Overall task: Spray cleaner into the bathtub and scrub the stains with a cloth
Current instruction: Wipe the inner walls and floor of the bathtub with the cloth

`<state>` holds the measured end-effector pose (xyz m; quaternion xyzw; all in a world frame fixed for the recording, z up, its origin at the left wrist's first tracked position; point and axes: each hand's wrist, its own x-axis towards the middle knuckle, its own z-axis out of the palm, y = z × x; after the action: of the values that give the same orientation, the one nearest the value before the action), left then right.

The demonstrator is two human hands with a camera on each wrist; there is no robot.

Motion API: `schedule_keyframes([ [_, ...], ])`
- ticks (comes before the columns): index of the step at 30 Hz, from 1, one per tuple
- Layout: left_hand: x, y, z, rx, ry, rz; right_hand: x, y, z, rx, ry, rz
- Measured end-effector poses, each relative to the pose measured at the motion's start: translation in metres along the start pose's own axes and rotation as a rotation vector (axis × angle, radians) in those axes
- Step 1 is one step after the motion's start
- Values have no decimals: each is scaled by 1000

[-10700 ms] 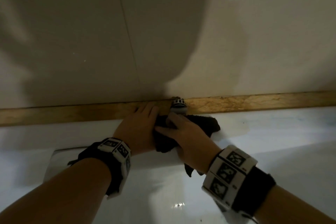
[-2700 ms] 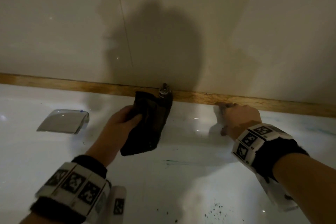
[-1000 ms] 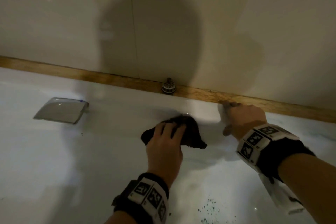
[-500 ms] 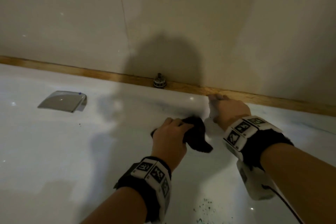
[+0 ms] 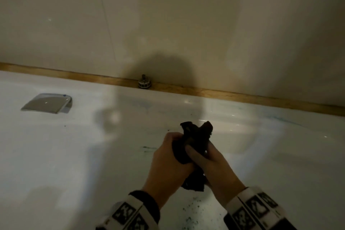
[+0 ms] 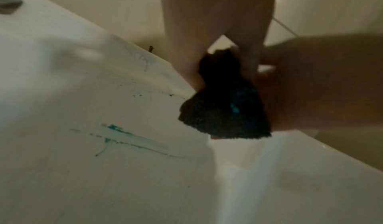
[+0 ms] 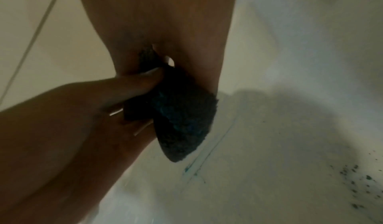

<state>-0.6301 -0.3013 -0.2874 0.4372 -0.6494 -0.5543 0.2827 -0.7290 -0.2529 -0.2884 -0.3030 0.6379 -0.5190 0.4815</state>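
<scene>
A dark cloth is bunched between both hands above the white bathtub. My left hand grips its left side and my right hand grips its right side, fingers curled round it. The cloth shows teal smears in the left wrist view, and hangs as a pointed wad in the right wrist view. Teal streaks and dark specks mark the tub's surface. No spray bottle is in view.
A chrome plate sits on the tub's wall at the left. A small metal knob stands on the wooden trim below the tiled wall. Faint teal marks lie on the tub's rim at the right.
My right hand left the tub's rim and joined the left hand on the cloth. The cloth came off the tub's surface and is now held up between both hands.
</scene>
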Motion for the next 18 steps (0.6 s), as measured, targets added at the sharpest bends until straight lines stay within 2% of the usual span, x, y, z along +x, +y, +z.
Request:
schedule_keyframes([
  [2, 5, 6, -11, 20, -311, 18, 0, -2, -18, -3, 63, -27],
  [3, 12, 11, -19, 101, -408, 48, -2, -4, -28, -12, 82, -31],
  [4, 23, 15, -29, 227, -420, 101, -4, -5, -40, -33, 91, -42],
  [7, 67, 27, -56, 719, -166, 195, -14, -7, -71, -283, 191, -82],
  [8, 82, 31, -61, 885, -146, 189, -15, -7, -84, -340, 250, -82],
  [10, 107, 41, -59, 1178, -255, 124, -18, -12, -110, -371, 355, -83],
  [12, 128, 46, -47, 1354, -346, 86, -22, -26, -134, -420, 457, -103],
  [16, 157, 46, -23, 1552, -300, 142, -17, -64, -175, -485, 680, -196],
  [18, 159, 46, -19, 1623, -300, 170, -12, -71, -202, -664, 831, -173],
])
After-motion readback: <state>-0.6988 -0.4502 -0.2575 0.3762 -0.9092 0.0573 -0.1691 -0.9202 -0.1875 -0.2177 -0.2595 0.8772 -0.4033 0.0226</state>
